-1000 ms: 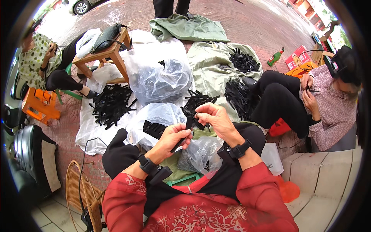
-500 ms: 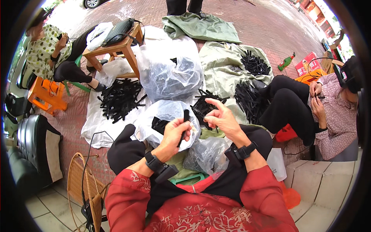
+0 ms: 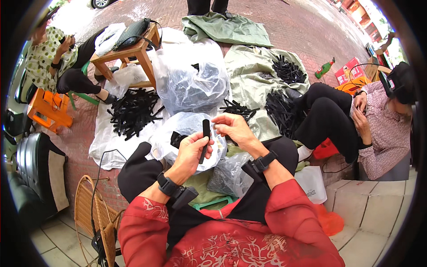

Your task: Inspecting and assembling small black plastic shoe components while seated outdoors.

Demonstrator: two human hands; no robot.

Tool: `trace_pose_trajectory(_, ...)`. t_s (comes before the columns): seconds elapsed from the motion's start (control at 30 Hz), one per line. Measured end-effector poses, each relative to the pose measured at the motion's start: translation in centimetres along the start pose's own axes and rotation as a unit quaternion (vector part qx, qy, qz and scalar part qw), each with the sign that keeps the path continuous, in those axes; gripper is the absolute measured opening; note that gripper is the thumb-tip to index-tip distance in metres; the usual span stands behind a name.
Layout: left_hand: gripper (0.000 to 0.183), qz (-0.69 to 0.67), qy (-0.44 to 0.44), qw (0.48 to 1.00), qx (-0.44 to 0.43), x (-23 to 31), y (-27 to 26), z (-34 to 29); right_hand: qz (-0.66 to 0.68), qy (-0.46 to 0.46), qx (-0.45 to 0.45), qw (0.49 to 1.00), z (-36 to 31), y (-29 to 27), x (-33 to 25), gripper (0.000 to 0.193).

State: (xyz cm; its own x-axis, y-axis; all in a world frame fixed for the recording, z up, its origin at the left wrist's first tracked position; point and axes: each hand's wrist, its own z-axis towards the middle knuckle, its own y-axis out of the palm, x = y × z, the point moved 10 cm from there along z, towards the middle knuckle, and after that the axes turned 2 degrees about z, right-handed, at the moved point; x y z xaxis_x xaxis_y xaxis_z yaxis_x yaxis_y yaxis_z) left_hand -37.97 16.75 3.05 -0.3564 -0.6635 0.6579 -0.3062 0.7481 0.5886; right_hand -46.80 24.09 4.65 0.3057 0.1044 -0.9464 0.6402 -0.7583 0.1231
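Observation:
My left hand holds a slim flat black strip upright between thumb and fingers. Close to the strip's right side is my right hand, its fingers bent and drawn together at the tips. Anything between those tips is too small to make out. Below both hands, a clear plastic bag lies open with black pieces inside. Just beyond the right hand is a small heap of similar black strips. A knotted-looking clear bag with greyish contents rests between my legs.
Larger heaps of black strips lie left and right on sheeting. A big filled plastic bag stands ahead, beside a wooden stool bearing a handbag. Seated people work at left and right. A wicker chair stands left.
My right hand has come left toward the strip, and its raised forefinger has bent down. The left hand has shifted slightly left, with the strip now more upright. The whole view has shifted a little.

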Motion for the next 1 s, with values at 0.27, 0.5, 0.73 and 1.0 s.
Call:
trace_pose_trajectory(0.27, 0.022, 0.013, -0.021, 0.998, -0.055, -0.6, 1.9, 0.1, 0.183, -0.025, 0.02, 0.983, -2.6, -3.1, -1.5, 0.026)
trace_pose_trajectory(0.5, 0.029, -0.033, -0.062, 0.995, -0.067, -1.4, 3.2, 0.5, 0.183, -0.034, 0.023, 0.982, -3.3, -3.4, -2.1, 0.016)
trace_pose_trajectory(0.73, 0.022, 0.024, -0.028, 0.994, -0.107, -1.2, 5.0, 1.1, 0.152, -0.046, 0.043, 0.986, -3.6, -3.6, -2.3, 0.013)
trace_pose_trajectory(1.0, 0.02, -0.015, -0.05, 0.995, -0.09, -1.4, 4.2, 1.2, 0.159, -0.044, 0.081, 0.983, -4.1, -5.4, -2.1, 0.017)
